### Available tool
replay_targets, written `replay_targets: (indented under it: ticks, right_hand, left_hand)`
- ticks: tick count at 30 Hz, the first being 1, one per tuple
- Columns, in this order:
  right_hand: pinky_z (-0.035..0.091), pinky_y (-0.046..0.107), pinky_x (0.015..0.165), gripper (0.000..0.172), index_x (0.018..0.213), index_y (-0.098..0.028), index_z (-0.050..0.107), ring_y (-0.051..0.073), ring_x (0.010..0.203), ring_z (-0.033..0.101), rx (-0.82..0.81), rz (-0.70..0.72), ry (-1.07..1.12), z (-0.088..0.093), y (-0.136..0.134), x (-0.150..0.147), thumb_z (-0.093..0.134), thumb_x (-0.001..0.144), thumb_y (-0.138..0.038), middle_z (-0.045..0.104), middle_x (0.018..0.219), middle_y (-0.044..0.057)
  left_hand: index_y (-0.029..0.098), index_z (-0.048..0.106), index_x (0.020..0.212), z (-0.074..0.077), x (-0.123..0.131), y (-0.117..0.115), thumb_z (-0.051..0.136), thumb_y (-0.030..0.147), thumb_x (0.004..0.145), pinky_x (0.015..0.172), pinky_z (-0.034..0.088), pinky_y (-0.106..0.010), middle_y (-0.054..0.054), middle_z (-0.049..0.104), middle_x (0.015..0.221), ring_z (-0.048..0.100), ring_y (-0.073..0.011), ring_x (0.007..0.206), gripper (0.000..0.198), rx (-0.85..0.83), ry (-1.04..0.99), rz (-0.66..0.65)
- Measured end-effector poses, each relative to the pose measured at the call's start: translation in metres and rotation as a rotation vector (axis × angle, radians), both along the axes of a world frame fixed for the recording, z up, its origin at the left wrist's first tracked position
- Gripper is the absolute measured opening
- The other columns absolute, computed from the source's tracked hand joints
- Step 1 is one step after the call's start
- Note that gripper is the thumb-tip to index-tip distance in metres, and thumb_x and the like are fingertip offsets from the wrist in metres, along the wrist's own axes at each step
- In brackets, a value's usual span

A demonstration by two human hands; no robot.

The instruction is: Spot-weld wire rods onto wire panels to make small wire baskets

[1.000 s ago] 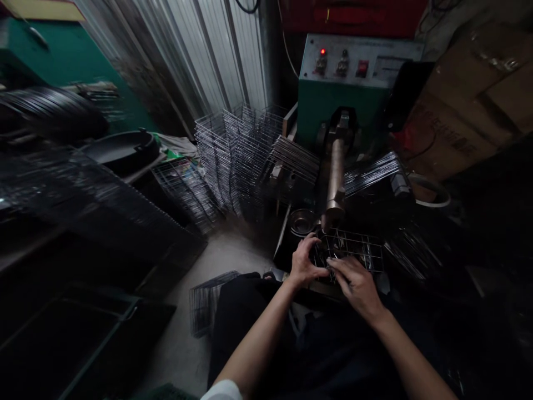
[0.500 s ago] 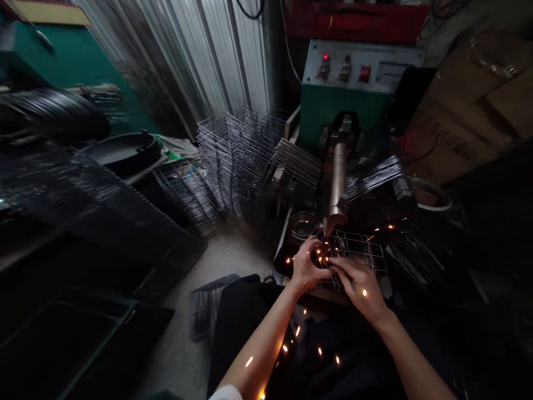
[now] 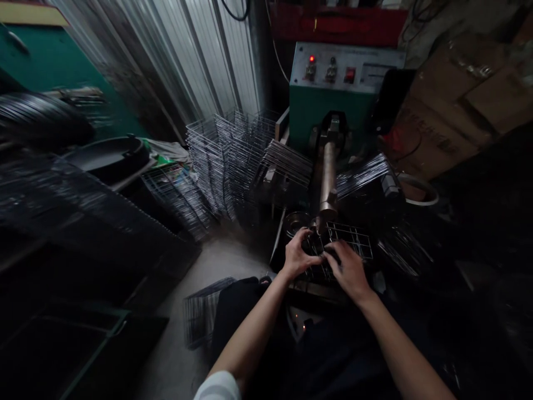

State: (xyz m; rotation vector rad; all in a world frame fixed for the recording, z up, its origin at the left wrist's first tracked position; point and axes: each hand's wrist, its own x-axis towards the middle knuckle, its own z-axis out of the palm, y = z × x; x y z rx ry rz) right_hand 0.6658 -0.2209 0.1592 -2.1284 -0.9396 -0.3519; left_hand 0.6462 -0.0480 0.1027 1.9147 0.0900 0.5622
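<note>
A small wire basket (image 3: 353, 238) sits low in front of me at the tip of a spot welder's thick metal arm (image 3: 328, 180). My left hand (image 3: 296, 255) is closed on its left side, thumb and fingers curved round the wires. On the near side, my right hand (image 3: 350, 272) pinches at the wirework with bent fingers. Both thumbs come close together just below the electrode tip (image 3: 319, 225). Exactly which wires the fingertips grip is hidden in the dark.
The green welding machine (image 3: 333, 103) stands ahead with a red light lit. Stacked wire baskets (image 3: 210, 161) rise to the left. Loose wire pieces (image 3: 364, 173) lie right of the arm, near cardboard boxes (image 3: 449, 105). Another wire stack (image 3: 202, 314) stands on the floor.
Bright sparks flying from the weld point have mostly died out; only faint specks remain low down. The view has shifted slightly. Both hands stay at the wire basket.
</note>
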Motion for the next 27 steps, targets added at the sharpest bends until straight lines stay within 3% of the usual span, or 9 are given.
replay_targets:
  ticks: [7,13,16,19,27]
  right_hand:
    - [0.054,0.036,0.081,0.006,0.098,-0.023,0.058,0.022,0.089,0.065,-0.013,0.001,0.011,0.003,0.01,0.014,0.054,0.095,-0.02,0.064,0.095,0.006]
    - [0.054,0.038,0.083,0.009,0.103,-0.023,0.058,0.024,0.092,0.066,-0.005,-0.028,0.011,0.002,0.005,0.016,0.057,0.095,-0.024,0.067,0.097,0.008]
    - [0.053,0.039,0.083,0.01,0.102,-0.022,0.059,0.026,0.094,0.065,-0.004,-0.046,0.002,0.001,0.005,0.018,0.06,0.094,-0.027,0.066,0.098,0.009]
    - [0.053,0.039,0.084,0.011,0.101,-0.021,0.06,0.026,0.096,0.063,-0.021,-0.048,-0.027,0.002,0.005,0.016,0.06,0.095,-0.029,0.064,0.099,0.009]
    - [0.052,0.041,0.083,0.013,0.092,-0.022,0.065,0.025,0.09,0.062,-0.047,-0.05,-0.086,-0.007,0.007,0.033,0.053,0.097,-0.024,0.065,0.092,0.008]
  left_hand:
    - [0.022,0.061,0.113,-0.001,0.015,0.01,0.085,0.03,0.053,0.106,0.048,-0.038,-0.008,0.063,0.13,0.061,-0.0267,0.123,0.065,0.051,-0.04,-0.019]
    - [0.024,0.061,0.111,0.012,0.007,0.006,0.084,0.037,0.057,0.098,0.053,-0.035,-0.005,0.066,0.124,0.065,-0.0258,0.114,0.06,0.138,0.018,0.074]
    - [0.025,0.062,0.111,0.016,0.01,0.013,0.086,0.033,0.055,0.093,0.055,-0.034,-0.003,0.068,0.121,0.067,-0.025,0.109,0.062,0.123,0.033,0.007]
    - [0.023,0.063,0.111,0.015,0.014,0.018,0.086,0.029,0.052,0.095,0.054,-0.034,-0.003,0.068,0.12,0.067,-0.0246,0.107,0.063,0.087,0.021,-0.081]
    - [0.022,0.064,0.112,0.012,0.028,0.022,0.088,0.035,0.054,0.099,0.052,-0.036,-0.005,0.068,0.121,0.066,-0.0255,0.111,0.064,0.09,-0.008,-0.007]
